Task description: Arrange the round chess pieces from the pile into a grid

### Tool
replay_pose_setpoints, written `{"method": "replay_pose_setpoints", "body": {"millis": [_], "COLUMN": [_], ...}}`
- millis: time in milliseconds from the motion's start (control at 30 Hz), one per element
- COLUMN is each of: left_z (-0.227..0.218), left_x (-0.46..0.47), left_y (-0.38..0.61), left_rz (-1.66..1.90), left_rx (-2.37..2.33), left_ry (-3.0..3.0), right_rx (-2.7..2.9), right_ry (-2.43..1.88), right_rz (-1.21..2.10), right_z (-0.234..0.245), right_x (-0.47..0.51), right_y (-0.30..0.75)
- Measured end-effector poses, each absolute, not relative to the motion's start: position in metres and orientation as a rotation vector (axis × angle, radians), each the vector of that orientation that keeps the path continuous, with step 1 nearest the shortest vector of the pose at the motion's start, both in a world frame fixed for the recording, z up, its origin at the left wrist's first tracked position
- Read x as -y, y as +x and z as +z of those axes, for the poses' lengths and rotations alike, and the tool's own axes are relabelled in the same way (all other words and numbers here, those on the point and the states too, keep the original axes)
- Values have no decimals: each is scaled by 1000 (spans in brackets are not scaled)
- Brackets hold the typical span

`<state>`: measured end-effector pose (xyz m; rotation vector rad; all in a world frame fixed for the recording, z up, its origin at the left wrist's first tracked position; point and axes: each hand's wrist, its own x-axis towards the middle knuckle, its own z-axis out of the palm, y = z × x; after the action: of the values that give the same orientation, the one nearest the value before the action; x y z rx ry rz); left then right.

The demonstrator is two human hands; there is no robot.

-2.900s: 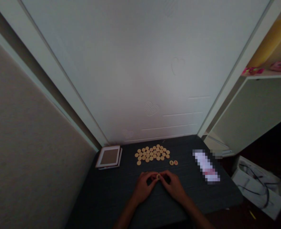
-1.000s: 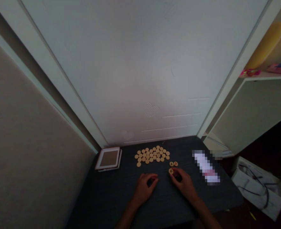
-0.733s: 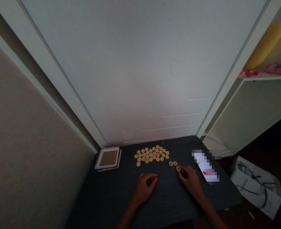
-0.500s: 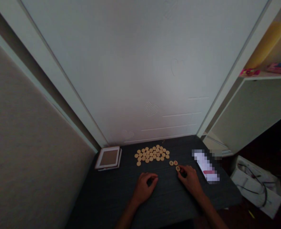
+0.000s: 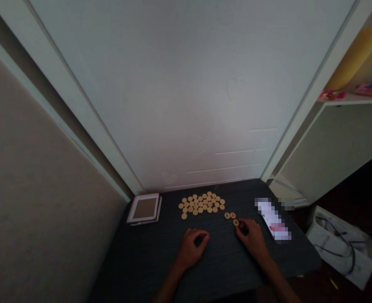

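Round wooden disc lying on the dark table, just below two marked discs and touched by the fingertips of the right hand, fingers bent around it. Left hand resting curled on the table, holding nothing visible. Cluster of plain discs beyond; framed board at far left.

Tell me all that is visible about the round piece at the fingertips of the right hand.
The round piece is a small flat disc, pale tan, wood-like, with a dark mark on its upper face too small to read. It lies flat on the dark table, just below two similar marked discs and apart from the big cluster. The right hand touches its right edge with its fingertips.
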<state>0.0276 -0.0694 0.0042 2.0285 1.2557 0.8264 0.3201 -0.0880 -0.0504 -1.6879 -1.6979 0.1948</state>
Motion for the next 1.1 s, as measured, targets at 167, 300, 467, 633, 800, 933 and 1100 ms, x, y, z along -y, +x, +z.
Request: {"method": "replay_pose_setpoints", "body": {"millis": [167,300,467,633,800,933,1100], "left_z": [5,7,3,-8,-9,-4,-1], "left_x": [64,50,23,10,12,16,33], "left_y": [24,11,-22,-42,-38,-31,-16], "left_rz": [813,884,1068,972,881,836,928], "left_rx": [-1232,-1238,-1452,-1563,-1575,-1583,-1483], "left_ry": [1977,2013,2204,2342,2403,2386,2277], "right_rx": [1690,1679,1682,1735,1799,1836,1843], "right_ry": [-1682,-1666,-1569,-1448,-1346,-1307,-1283], "right_rz": [169,194,194,240,353,383,452], "right_z": [-48,-44,-38,-33,-26,-22,-23], "right_x": [87,89,97,100,96,95,94], "right_y": [317,317,307,279,250,235,225]}}
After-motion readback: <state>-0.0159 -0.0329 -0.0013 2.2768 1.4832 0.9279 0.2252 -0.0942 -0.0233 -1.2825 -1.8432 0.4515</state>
